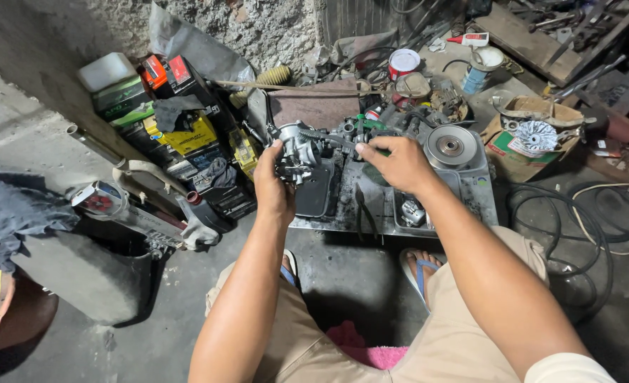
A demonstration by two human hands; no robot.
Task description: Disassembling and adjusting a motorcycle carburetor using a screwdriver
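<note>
My left hand (272, 186) grips a small metal carburettor (296, 149) and holds it above a dirty grey metal tray (343, 206) on the floor. My right hand (398, 163) is closed on a screwdriver with a green handle (332, 138); its dark shaft points left into the carburettor's top. Both forearms reach forward from my knees, and my feet in sandals (419, 268) rest just in front of the tray.
A round metal pulley (450, 146) lies on the tray's right side. Several old batteries (183, 135) are stacked at the left against the wall. A cardboard box with a fan-shaped part (535, 135) stands at the right, with black hoses (576, 220) coiled below it.
</note>
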